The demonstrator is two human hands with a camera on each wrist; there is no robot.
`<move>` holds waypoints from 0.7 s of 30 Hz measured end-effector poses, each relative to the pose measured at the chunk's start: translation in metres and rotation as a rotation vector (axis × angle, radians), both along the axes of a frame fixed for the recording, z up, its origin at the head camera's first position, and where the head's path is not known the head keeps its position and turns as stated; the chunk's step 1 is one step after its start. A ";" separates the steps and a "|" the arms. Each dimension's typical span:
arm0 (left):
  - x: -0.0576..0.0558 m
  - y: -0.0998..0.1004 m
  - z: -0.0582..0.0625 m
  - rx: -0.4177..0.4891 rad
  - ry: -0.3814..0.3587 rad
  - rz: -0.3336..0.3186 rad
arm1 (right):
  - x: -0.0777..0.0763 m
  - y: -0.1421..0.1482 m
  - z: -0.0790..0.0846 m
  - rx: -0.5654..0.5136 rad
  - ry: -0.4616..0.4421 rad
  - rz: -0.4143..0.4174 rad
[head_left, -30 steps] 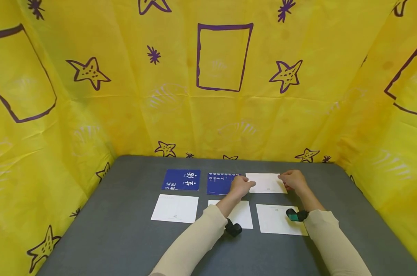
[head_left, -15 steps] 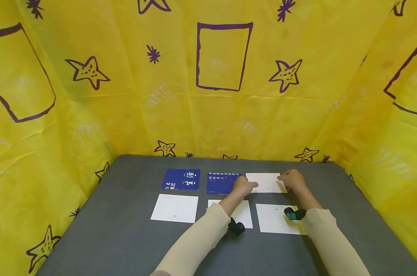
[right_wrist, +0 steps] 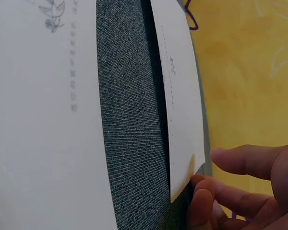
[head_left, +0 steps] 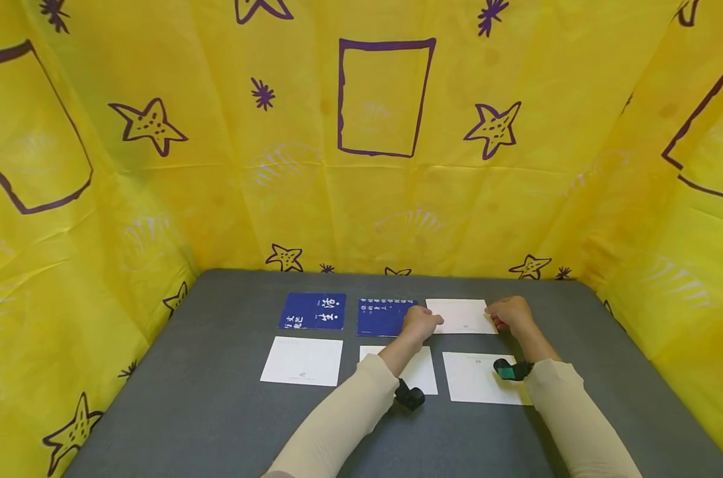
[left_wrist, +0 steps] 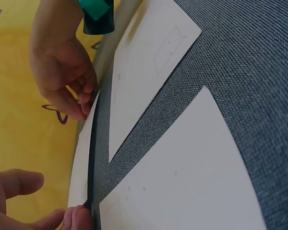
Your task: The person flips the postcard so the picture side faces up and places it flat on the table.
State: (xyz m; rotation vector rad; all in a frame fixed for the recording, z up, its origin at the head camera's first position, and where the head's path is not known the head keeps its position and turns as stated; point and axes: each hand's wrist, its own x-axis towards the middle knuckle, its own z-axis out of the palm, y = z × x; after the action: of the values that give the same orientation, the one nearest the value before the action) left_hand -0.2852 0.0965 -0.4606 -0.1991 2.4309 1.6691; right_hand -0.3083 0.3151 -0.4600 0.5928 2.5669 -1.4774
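Note:
A white postcard [head_left: 464, 316] lies in the back row, between my two hands. My left hand [head_left: 419, 322] is at its left edge. In the left wrist view, its fingertips [left_wrist: 80, 218] touch that edge while the thumb stands apart. My right hand [head_left: 512, 313] is at the right edge. In the right wrist view, its bent fingers [right_wrist: 204, 201] meet the card's corner and the thumb is a little off it. A dark shadow runs along the card's near edge. To the left lie a blue postcard [head_left: 382, 322] with white writing, partly covered by my left hand, and another blue postcard [head_left: 304, 311].
Three more white cards form the front row: a left card [head_left: 302, 362], a middle card [head_left: 417, 372] partly under my left forearm, and a right card [head_left: 477, 378] below my right wrist. They rest on a grey table [head_left: 188, 411]. Yellow patterned cloth [head_left: 218, 199] encloses the back and sides.
My left thumb has shifted slightly left, back from over the white postcard. My right hand has moved a little to the right. The cards stay in place.

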 end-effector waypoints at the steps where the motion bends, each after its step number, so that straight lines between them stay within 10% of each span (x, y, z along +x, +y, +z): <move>1: 0.000 0.000 -0.001 0.003 -0.002 0.007 | 0.000 0.000 -0.001 -0.011 -0.005 -0.011; 12: -0.001 0.004 0.001 0.036 0.000 0.087 | -0.002 0.001 0.002 -0.053 -0.055 -0.070; 21: 0.000 0.011 -0.001 0.276 -0.045 0.145 | -0.001 0.001 0.000 -0.160 -0.060 -0.063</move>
State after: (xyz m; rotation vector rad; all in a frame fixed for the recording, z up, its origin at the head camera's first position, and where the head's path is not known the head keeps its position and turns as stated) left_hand -0.2853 0.1076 -0.4613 -0.3747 2.1690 2.0146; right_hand -0.3092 0.3158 -0.4597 0.6906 2.3775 -1.6399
